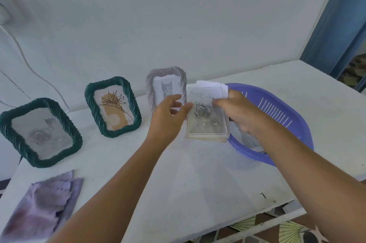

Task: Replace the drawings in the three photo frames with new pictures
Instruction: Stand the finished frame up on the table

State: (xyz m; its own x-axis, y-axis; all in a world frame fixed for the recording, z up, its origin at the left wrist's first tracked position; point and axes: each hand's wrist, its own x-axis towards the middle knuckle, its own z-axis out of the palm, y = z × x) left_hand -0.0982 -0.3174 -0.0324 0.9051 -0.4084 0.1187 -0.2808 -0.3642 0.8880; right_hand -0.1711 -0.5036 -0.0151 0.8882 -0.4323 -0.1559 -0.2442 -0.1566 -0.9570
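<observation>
I am holding a small stack of pictures upright above the table, between the white frame and the purple basket, and the step in hand looks like choosing which sheet goes into a frame. Going left to right: at the near left a purple cloth is lying crumpled; behind it one dark green frame is leaning back with a grey rose drawing in it; further right and farther off a second green frame is standing with a line drawing of a flower over tan shapes; then the white frame is standing with a cat drawing, partly hidden by my left hand. That hand is reaching toward the left edge of the stack with fingers loose and spread, thumb close to the paper; whether it is touching I cannot tell. My right hand is pinching the stack at its right side, thumb on the rose picture in front. To do this well, I am thinking I should be fanning the sheets gently with the left thumb, keeping the grip firm so none slides into the basket at the right. Counting: three frames, two green and one white; one cloth; one basket; several sheets in the stack, number unclear.
</observation>
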